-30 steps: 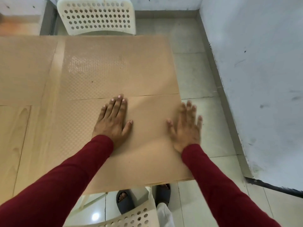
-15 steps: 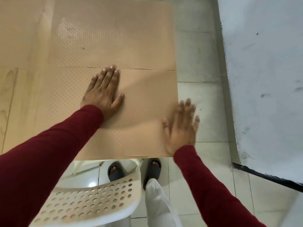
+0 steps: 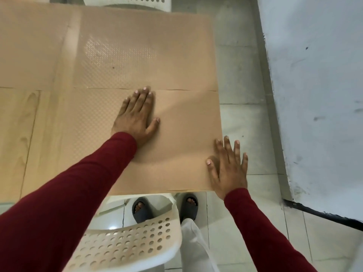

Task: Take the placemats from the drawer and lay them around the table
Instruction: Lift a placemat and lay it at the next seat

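A person in dark red sleeves leans over a pale wood table [image 3: 17,134], both hands laid flat on a tan, dimpled placemat [image 3: 176,138] that lies at the table's near right corner, its right edge flush with the table's right edge and its near edge along the near side. The left hand [image 3: 135,118] rests palm down near the mat's far edge, fingers held close together and pointing away, thumb angled out to the right. The right hand [image 3: 228,165] lies palm down at the mat's near right corner, fingers slightly spread; its thumb and inner fingers sit on the mat while the outer fingers reach past the edge over the floor. Neither hand grips anything. A second placemat [image 3: 145,50] of the same tan material lies just beyond the first, the two meeting along a thin seam, with a patch of light glancing off its textured surface. A third placemat [image 3: 33,46] covers the far left of the table, set apart from the second by a narrow strip of bare wood. A white perforated plastic chair [image 3: 127,246] stands at the near side, its back below the table edge, and another white chair [image 3: 127,1] shows at the far side. The person's feet in dark sandals [image 3: 141,210] stand on grey floor tiles [image 3: 243,65], beside a scuffed white wall [image 3: 318,85] on the right.
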